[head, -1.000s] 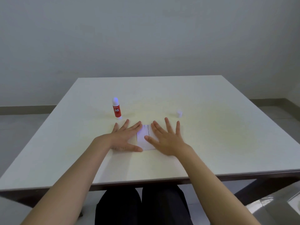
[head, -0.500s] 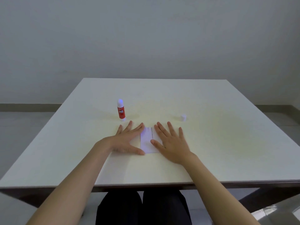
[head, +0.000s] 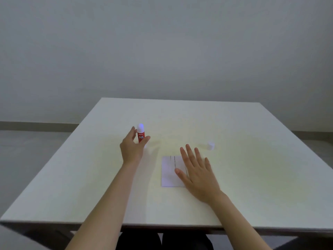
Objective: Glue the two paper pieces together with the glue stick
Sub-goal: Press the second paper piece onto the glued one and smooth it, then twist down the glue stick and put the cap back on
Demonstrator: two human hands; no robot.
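Note:
A red and white glue stick (head: 140, 134) stands upright on the white table (head: 252, 168), uncapped, its pale tip up. My left hand (head: 132, 148) is right at it, fingers spread around the tube, thumb on its right side; no firm grip shows. The white paper (head: 170, 171), with dotted lines near its top, lies flat in front of me. My right hand (head: 196, 175) rests flat with spread fingers on the paper's right part and hides that side.
A small white cap (head: 210, 145) sits on the table to the right, beyond my right hand. The table's front edge runs just above my dark-clothed legs (head: 162, 240). A grey wall stands behind the table.
My left hand has lifted off the paper and moved forward-left to the glue stick. The right hand stays flat on the paper. The camera has tilted up slightly.

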